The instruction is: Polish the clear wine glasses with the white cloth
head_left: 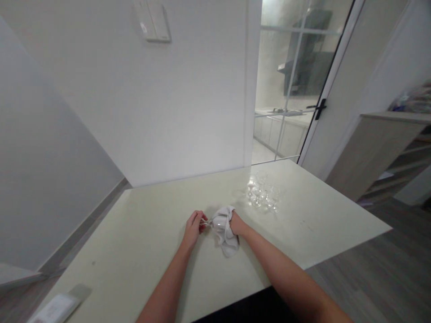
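Both hands are in view near the middle of the table (158,215), working on one stemmed glass (219,221).

The left hand (195,221) has its grip closed at the stem end of the glass, thumb uppermost, with some fingers hidden beneath. The glass lies on its side in the hands, stem toward the left and bowl toward the right. Whether it touches the table cannot be determined.

The right hand (236,223) is at the bowl end, its grip closed in a pale cloth (228,244) that wraps around part of the bowl. A loose corner of the cloth hangs toward the near side. The right fingers are largely covered, so their exact placement, inside or outside the bowl, cannot be told.

Beyond the right hand, toward the far right of the table, a cluster of clear glasses (261,193) stands close together; overlap and glare prevent a reliable count. At the near left corner lies a white object (55,308), cut off by the frame edge.

A white wall (185,112) borders the table's far edge and carries a switch plate (156,21). To its right is a glazed door (269,80) with a black handle (321,109). A wood-toned cabinet (387,148) is further right.
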`<action>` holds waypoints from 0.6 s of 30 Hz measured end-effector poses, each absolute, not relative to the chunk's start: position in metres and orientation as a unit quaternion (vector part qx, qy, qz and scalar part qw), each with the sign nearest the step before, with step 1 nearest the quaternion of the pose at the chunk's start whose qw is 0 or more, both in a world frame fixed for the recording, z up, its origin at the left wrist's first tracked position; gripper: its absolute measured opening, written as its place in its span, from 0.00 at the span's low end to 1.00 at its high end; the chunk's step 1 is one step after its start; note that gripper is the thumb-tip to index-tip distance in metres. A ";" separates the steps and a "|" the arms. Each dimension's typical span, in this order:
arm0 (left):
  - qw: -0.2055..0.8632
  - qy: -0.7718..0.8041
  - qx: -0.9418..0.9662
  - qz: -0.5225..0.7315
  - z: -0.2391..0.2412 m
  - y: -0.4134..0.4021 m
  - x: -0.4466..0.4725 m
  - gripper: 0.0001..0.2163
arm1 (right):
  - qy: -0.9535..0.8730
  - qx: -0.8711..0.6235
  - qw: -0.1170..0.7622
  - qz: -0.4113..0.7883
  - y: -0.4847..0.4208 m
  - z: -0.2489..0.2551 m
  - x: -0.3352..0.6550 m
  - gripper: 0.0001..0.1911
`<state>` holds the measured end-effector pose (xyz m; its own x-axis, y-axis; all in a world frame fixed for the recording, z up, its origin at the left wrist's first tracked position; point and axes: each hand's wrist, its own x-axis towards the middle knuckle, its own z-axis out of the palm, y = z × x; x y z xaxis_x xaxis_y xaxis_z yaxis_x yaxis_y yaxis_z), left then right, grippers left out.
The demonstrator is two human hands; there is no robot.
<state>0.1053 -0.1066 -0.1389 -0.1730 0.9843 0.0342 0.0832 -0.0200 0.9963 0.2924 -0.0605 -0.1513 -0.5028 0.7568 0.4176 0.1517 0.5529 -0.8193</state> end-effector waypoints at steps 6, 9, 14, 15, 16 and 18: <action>0.446 0.553 0.461 0.531 -0.138 -0.106 0.106 0.22 | -0.781 -0.294 0.421 0.356 -0.062 -0.151 0.293 0.09; 0.466 0.555 0.429 0.539 -0.137 -0.105 0.106 0.24 | -0.764 -0.298 0.433 0.375 -0.064 -0.151 0.292 0.08; 0.474 0.553 0.424 0.539 -0.139 -0.101 0.105 0.23 | -0.748 -0.272 0.440 0.415 -0.064 -0.152 0.290 0.07; 0.477 0.551 0.422 0.539 -0.140 -0.100 0.105 0.23 | -0.749 -0.269 0.435 0.422 -0.064 -0.152 0.290 0.08; 0.479 0.551 0.419 0.540 -0.140 -0.100 0.105 0.23 | -0.749 -0.269 0.430 0.427 -0.064 -0.152 0.290 0.08; 0.478 0.552 0.417 0.541 -0.140 -0.101 0.105 0.23 | -0.750 -0.273 0.423 0.430 -0.065 -0.152 0.290 0.08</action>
